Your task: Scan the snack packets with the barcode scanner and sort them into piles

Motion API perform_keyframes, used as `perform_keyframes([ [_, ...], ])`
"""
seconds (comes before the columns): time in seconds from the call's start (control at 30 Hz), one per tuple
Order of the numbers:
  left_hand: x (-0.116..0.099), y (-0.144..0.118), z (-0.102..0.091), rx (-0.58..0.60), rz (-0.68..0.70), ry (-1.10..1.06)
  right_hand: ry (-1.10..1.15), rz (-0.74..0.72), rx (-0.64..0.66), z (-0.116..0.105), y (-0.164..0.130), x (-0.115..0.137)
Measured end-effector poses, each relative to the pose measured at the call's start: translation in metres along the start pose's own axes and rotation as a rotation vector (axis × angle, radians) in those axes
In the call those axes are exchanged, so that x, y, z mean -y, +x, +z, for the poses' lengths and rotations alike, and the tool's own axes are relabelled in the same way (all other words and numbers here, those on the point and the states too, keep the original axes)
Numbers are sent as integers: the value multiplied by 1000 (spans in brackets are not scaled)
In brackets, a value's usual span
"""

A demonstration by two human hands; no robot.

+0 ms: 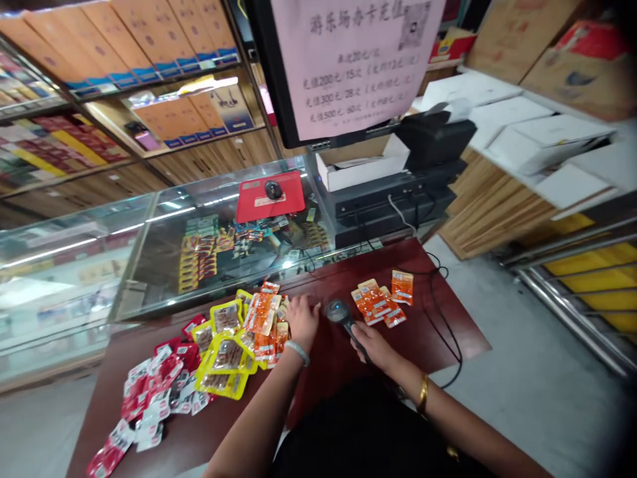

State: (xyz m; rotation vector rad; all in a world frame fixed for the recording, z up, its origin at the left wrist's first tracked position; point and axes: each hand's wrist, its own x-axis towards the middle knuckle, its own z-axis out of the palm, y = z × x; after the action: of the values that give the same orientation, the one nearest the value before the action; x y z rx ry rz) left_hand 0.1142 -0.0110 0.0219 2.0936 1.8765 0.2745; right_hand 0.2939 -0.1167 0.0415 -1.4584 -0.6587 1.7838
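My right hand point(377, 346) grips the handle of a dark barcode scanner point(338, 312), its round head tilted up over the reddish-brown table. My left hand point(303, 321), a pale bangle at its wrist, rests palm down beside a pile of orange snack packets point(263, 315). Its fingers are bent with the thumb apart, and the fingertips touch the pile's right edge. Yellow-edged snack packets point(226, 358) lie left of the orange ones, and red and white packets point(154, 382) are heaped farther left. A smaller group of orange packets point(375, 302) lies right of the scanner.
Behind the table point(348, 272) stands a glass display counter point(164, 245) with a red mat point(249, 199) and a mouse point(273, 190). A monitor point(288, 79) bearing a pink notice rises over a black till unit point(388, 216). A black cable point(450, 332) loops at the right.
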Motion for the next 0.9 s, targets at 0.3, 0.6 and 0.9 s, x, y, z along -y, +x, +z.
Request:
perform_keyframes([
  [0.3, -122, 35, 66, 307, 116, 27, 195, -10, -263, -82, -32, -19],
  [0.6, -159, 72, 79, 386, 255, 158, 274, -43, -350, -112, -46, -31],
  [0.9, -105, 68, 61, 523, 75, -40, 235, -31, -282, -100, -46, -29],
])
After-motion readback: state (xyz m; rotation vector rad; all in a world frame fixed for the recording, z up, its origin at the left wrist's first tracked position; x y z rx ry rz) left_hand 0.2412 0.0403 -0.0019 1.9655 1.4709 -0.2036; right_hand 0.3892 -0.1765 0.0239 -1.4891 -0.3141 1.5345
